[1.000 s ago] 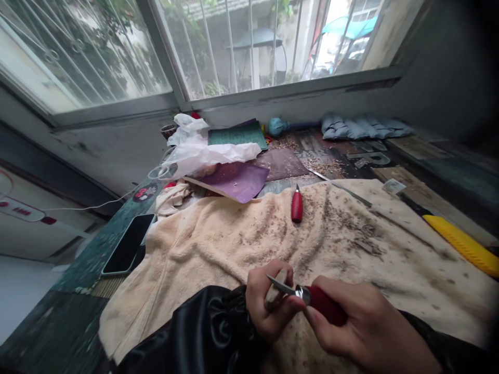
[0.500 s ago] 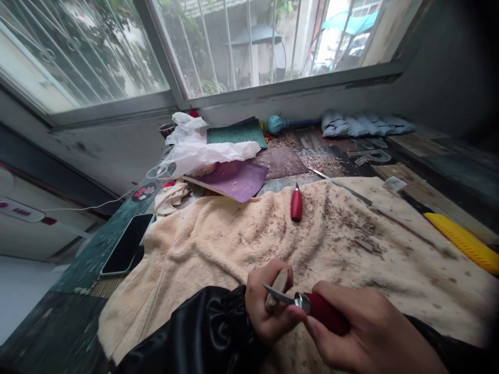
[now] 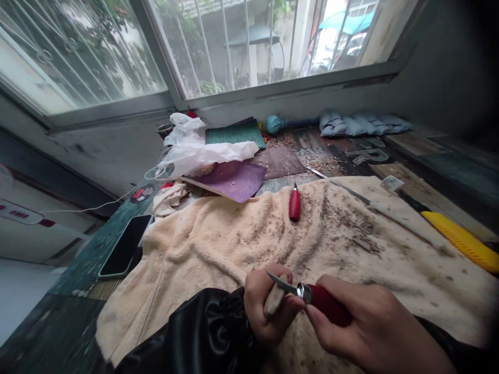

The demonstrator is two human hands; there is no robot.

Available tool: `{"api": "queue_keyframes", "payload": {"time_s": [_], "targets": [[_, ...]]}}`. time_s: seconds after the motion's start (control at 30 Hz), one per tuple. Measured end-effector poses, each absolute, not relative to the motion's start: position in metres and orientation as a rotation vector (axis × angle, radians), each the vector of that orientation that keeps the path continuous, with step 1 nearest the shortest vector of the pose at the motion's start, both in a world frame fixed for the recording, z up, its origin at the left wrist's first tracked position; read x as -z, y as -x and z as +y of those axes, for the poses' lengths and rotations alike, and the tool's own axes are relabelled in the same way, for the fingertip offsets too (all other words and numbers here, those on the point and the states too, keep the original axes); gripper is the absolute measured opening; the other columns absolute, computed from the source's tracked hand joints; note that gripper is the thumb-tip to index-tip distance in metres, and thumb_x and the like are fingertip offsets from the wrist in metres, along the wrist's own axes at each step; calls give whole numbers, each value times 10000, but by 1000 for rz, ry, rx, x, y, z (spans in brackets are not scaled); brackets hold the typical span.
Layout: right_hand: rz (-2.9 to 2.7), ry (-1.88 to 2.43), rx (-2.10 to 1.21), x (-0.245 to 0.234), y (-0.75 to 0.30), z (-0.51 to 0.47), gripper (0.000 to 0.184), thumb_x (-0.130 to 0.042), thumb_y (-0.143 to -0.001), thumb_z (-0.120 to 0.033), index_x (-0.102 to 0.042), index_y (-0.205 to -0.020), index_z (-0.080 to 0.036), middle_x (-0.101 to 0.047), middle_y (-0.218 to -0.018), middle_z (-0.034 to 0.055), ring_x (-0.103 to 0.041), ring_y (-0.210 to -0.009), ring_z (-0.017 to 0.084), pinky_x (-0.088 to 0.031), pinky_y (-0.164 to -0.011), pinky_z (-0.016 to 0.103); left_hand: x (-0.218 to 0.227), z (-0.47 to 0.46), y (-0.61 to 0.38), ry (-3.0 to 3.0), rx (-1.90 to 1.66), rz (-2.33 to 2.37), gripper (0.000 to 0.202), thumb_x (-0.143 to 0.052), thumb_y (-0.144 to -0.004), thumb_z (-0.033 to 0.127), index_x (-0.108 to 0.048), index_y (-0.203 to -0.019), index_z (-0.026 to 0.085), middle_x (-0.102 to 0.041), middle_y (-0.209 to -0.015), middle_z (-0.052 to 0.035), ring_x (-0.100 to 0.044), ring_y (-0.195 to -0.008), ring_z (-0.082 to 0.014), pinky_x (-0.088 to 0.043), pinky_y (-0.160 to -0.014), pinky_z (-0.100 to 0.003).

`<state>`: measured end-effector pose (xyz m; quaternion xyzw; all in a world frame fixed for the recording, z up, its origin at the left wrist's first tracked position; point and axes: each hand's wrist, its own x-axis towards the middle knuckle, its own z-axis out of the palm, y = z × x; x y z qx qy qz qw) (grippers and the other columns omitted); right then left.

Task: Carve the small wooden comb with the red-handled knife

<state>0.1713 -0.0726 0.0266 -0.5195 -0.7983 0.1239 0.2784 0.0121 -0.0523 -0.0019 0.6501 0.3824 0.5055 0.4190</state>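
Note:
My left hand [image 3: 265, 306] is closed around a small pale piece of wood [image 3: 274, 299], whose end shows between thumb and fingers. In my right hand [image 3: 362, 322] is a carving knife [image 3: 329, 305] with a red handle and a metal collar. Its short blade points left and lies across the wood; the exact contact is too small to make out. My left thumb is close to the blade's base, by the collar. Both hands are over a beige towel [image 3: 210, 244] strewn with brown shavings. A second red-handled carving tool [image 3: 295, 203] lies on the towel beyond them.
A long thin blade [image 3: 339, 183] and a yellow-handled tool [image 3: 460, 240] lie to the right. At the left edge is a phone [image 3: 125, 246]. Further back are a purple sheet [image 3: 237, 182], a white plastic bag [image 3: 210, 153], a green board [image 3: 236, 134] and a grey-blue padded bundle [image 3: 362, 124].
The knife blade has shifted up along the wood, toward its far end. My left hand has turned slightly, and the wood shows lower in the grip. The view has moved a little.

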Motion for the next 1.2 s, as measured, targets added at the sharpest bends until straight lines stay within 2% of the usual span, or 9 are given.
{"api": "queue_keyframes", "payload": {"time_s": [0.17,0.33,0.53,0.73,1.0,1.2], "targets": [[-2167,1397,-368,-29,-169,-73,361,-483,-796,-454,-382,-552,-207,-412,-430,-70,-368,-365,48,-265,-380,215,-1,-51,-12,-1618,-1269,918,425,-471,-718,585,-451,-677,162,-345,-485,38,-289,-426,-69,-239,-416,-223],[-2138,1364,-341,-30,-168,-70,363,-468,-806,-458,-380,-555,-211,-387,-419,-72,-356,-348,48,-253,-357,209,-3,-53,-14,-1629,-1324,1014,370,-475,-758,518,-463,-653,164,-380,-499,24,-337,-448,-77,-262,-433,-220],[-2184,1325,-402,-27,-168,-70,332,-508,-791,-422,-396,-563,-208,-422,-430,-71,-382,-361,45,-266,-372,199,-4,-50,-11,-1606,-1253,923,420,-472,-716,582,-447,-672,165,-360,-488,33,-308,-435,-74,-249,-426,-220],[-2174,1314,-351,-27,-167,-70,330,-489,-799,-416,-391,-563,-206,-403,-427,-75,-378,-357,41,-264,-369,195,-2,-52,-11,-1625,-1279,920,374,-477,-755,520,-426,-644,167,-343,-497,37,-299,-439,-66,-240,-428,-216],[-2193,1254,-357,-36,-162,-66,312,-523,-770,-379,-413,-539,-200,-423,-408,-73,-399,-342,35,-290,-347,157,-1,-52,-10,-1617,-1251,927,424,-456,-730,584,-438,-668,165,-348,-486,37,-298,-430,-70,-240,-427,-222],[-2172,1269,-315,-32,-162,-67,336,-510,-779,-404,-399,-537,-200,-401,-414,-74,-382,-344,34,-284,-350,163,1,-54,-10,-1580,-1277,956,412,-468,-740,564,-435,-646,165,-355,-505,31,-301,-450,-69,-240,-432,-217]]}}
